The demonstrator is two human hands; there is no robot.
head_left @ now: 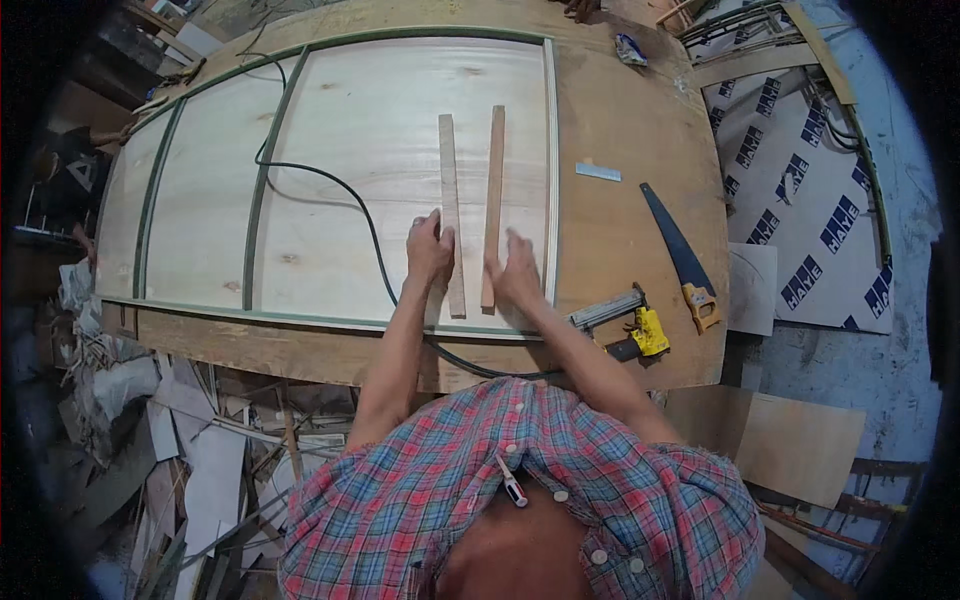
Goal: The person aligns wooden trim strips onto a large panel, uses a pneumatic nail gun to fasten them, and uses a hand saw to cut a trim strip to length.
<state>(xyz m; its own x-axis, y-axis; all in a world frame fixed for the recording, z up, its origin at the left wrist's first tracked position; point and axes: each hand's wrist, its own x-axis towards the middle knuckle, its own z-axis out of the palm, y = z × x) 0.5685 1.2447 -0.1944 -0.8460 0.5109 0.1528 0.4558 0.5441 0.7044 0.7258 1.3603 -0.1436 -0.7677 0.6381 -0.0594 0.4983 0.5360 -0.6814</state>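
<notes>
From my end, one black cable [300,166] crosses the framed panel [370,110] and passes under the left arm [393,365]; a snag could jerk the left hand [428,250] and skew the left stick [450,190]. Whether that hand grips, I can't tell; right stick [493,205] alongside on the panel, right hand [517,272] at its edge, fingers apart: two sticks, then one metal strip [597,172], one nail gun [651,333], one saw [683,255].

Cannot follow the black hose [372,228] beneath the left forearm [393,352], nor make out the small blue-white item [630,50], possibly a packet.
</notes>
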